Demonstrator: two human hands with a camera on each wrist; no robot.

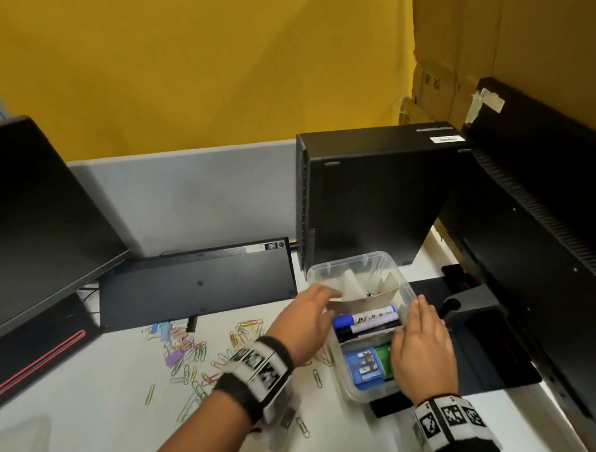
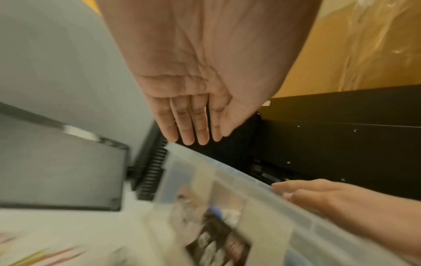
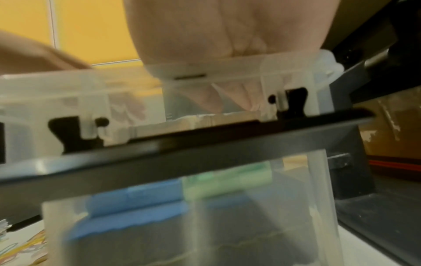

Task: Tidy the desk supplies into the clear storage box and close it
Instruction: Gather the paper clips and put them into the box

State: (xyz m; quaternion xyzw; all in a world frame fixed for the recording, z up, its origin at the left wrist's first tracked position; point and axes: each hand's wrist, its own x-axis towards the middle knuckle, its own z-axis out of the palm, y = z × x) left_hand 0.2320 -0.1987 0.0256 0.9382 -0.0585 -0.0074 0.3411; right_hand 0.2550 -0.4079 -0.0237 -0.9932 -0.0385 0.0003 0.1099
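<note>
The clear storage box (image 1: 373,263) stands right of centre on the white desk. It holds a blue-capped marker (image 1: 364,319), a blue card pack (image 1: 364,363), a green pack (image 1: 383,354) and folded paper (image 1: 358,290). My right hand (image 1: 421,340) lies flat along the box's right side, fingers straight; in the right wrist view the right hand (image 3: 216,36) rests on clear plastic (image 3: 205,216). My left hand (image 1: 312,305) hovers at the box's left rim; the left wrist view shows the left hand (image 2: 193,126) flat and holding nothing above the box (image 2: 227,180). Whether a lid covers the box is unclear.
Several coloured paper clips (image 1: 188,354) lie scattered on the desk left of the box. An upturned black keyboard (image 1: 198,283) lies behind them. A black computer tower (image 1: 369,194) stands right behind the box. Monitors flank it at left (image 1: 34,221) and right (image 1: 546,219), with a stand base (image 1: 482,346) beside the box.
</note>
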